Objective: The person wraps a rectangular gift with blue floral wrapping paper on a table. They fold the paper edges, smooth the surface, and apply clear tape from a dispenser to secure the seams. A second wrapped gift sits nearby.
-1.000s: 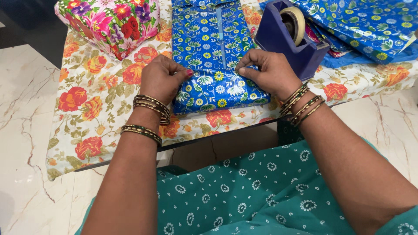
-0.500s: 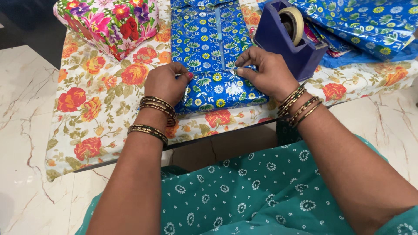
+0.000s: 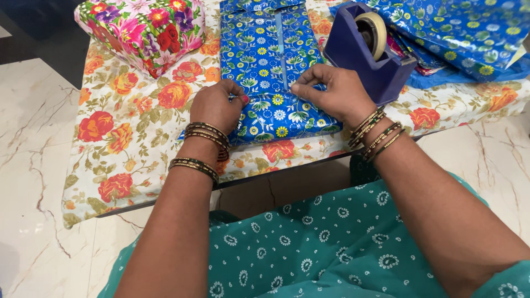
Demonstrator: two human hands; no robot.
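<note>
A flat parcel wrapped in blue floral paper (image 3: 265,60) lies on the table with a taped seam down its middle. My left hand (image 3: 216,105) presses on its near left corner, fingers curled on the folded end flap. My right hand (image 3: 331,91) pinches the paper fold near the seam at the parcel's near end. A dark blue tape dispenser (image 3: 367,49) with a roll of tape stands just right of my right hand.
A box wrapped in pink and red floral paper (image 3: 141,30) sits at the back left. Loose blue floral wrapping sheets (image 3: 469,33) lie at the back right. The table wears an orange rose-patterned cloth (image 3: 121,138). Marble floor surrounds it.
My left hand has shifted right onto the parcel's corner. My right hand moved slightly left and up along the fold near the seam.
</note>
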